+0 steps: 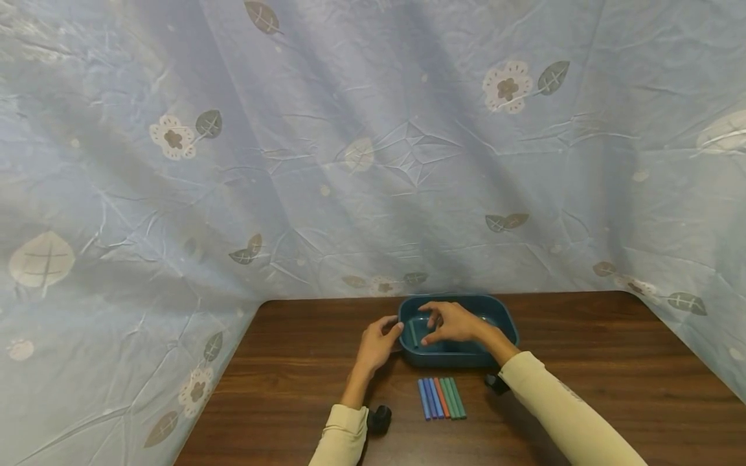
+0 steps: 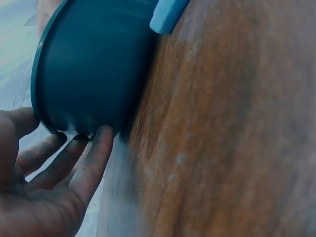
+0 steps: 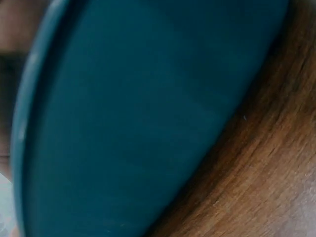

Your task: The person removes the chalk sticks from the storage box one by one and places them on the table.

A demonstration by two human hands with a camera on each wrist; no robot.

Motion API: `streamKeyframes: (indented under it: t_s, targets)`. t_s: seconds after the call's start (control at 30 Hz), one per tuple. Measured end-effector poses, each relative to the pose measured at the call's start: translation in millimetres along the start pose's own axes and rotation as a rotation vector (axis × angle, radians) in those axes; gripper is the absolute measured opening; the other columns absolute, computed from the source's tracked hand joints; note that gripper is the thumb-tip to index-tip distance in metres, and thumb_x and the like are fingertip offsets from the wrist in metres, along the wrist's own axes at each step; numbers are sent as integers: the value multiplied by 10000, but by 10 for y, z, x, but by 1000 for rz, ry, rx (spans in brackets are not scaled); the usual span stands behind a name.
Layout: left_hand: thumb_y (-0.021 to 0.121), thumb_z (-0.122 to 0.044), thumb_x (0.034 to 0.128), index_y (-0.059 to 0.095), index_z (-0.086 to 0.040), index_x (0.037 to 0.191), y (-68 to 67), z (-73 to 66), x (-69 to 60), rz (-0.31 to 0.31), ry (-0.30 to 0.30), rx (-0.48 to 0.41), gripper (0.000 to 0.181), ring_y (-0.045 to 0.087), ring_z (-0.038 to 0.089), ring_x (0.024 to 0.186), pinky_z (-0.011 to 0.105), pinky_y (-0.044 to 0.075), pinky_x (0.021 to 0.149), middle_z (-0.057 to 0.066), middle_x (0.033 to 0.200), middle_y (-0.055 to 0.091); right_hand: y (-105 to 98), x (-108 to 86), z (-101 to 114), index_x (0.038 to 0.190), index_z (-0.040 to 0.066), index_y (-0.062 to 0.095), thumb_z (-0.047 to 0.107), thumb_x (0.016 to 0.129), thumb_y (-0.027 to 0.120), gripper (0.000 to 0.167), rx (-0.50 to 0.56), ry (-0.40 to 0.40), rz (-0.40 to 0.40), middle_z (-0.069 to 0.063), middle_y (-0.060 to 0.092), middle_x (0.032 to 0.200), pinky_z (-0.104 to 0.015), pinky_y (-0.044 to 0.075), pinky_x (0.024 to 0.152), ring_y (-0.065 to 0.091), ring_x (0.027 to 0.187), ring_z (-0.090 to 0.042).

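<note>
A dark teal plastic basin (image 1: 449,359) stands near the back of the table. My left hand (image 1: 375,343) holds its left end, thumb at the rim and fingers against the outer wall, as the left wrist view shows of the hand (image 2: 54,182) and basin (image 2: 94,69). Over the basin is my right hand (image 1: 454,321), thumb and fingers spread apart with nothing between them. Beneath its fingertips, a greenish stick (image 1: 414,334) lies inside at the left. The right wrist view shows mostly the basin's outer wall (image 3: 138,113); the fingers are hidden there.
In front of the basin, several thin coloured sticks lie side by side: blue sticks (image 1: 423,398) at left, a red stick (image 1: 441,398), then green sticks (image 1: 454,398). The brown wooden table (image 1: 280,388) ends at a pale blue patterned curtain (image 1: 326,213).
</note>
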State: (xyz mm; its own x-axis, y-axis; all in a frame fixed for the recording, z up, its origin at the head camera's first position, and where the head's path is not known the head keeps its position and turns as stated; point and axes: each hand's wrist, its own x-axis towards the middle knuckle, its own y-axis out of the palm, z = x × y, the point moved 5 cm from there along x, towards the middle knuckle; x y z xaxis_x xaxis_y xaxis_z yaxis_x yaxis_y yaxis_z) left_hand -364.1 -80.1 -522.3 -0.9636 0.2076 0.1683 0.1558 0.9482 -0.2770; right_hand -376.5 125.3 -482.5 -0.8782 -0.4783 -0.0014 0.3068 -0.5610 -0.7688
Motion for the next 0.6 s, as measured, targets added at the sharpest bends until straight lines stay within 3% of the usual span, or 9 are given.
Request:
streamKeyframes:
  t_s: [0.33, 0.43, 0.6]
  targets:
    - [655, -216, 1082, 656, 34, 1412, -4, 25, -6, 15, -4, -44, 414, 799, 356, 1015, 397, 690, 840, 265, 1260, 749, 117, 126, -87, 1554, 30, 524, 298, 827, 946, 882, 26, 38, 46, -108, 713, 1151, -365, 593, 791, 662, 907, -163]
    - [661, -230, 1081, 652, 42, 1413, -4, 26, -2, 17, 0, -56, 430, 799, 384, 1009, 435, 689, 853, 288, 1267, 739, 160, 151, -100, 1554, 20, 521, 280, 822, 947, 886, 24, 36, 58, -122, 706, 1147, -361, 575, 794, 644, 912, -162]
    - [664, -268, 1079, 671, 18, 1404, -10, 23, -5, 2, 13, 19, 433, 782, 338, 1079, 474, 663, 937, 242, 1284, 749, 229, 178, -151, 1532, 30, 551, 275, 815, 951, 857, 6, 40, 45, -91, 702, 1099, -367, 566, 804, 629, 920, -150]
